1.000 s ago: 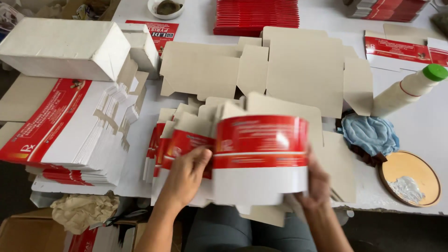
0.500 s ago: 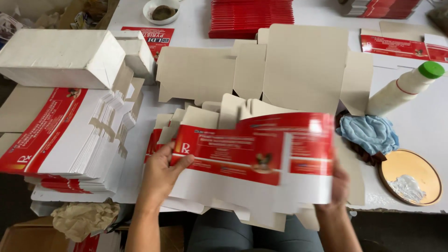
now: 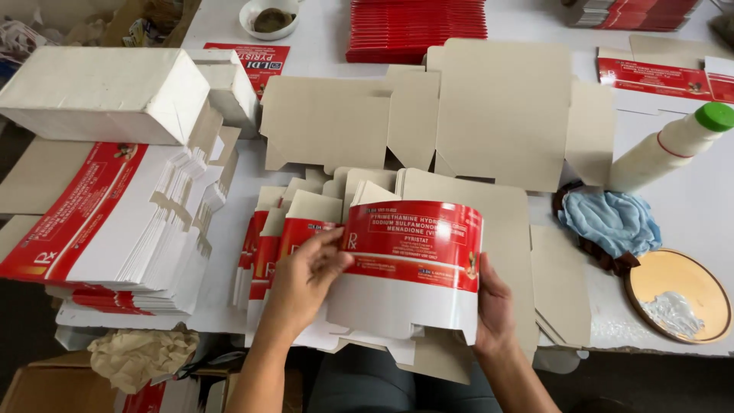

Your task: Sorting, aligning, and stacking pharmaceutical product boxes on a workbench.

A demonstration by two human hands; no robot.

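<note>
Both my hands hold one red and white printed carton blank (image 3: pixel 413 264), folded over into a narrow curved shape at the table's near edge. My left hand (image 3: pixel 302 279) grips its left side, fingers lying over the red band. My right hand (image 3: pixel 493 306) clasps its right edge from behind. Under it lies a fanned row of similar red and white blanks (image 3: pixel 267 237) with their grey flaps pointing away from me.
A large unfolded grey blank (image 3: pixel 497 107) lies face down behind. Tall stack of printed blanks (image 3: pixel 115 222) and a white wrapped bundle (image 3: pixel 99 92) at left. Right: white bottle with green cap (image 3: pixel 673 145), blue cloth (image 3: pixel 612 222), round wooden dish of white paste (image 3: pixel 677 294). Red stacks (image 3: pixel 417 27) at the back.
Half a second ago the blank was spread wide and flat between my hands. Now it is folded over narrower, my hands closer together.
</note>
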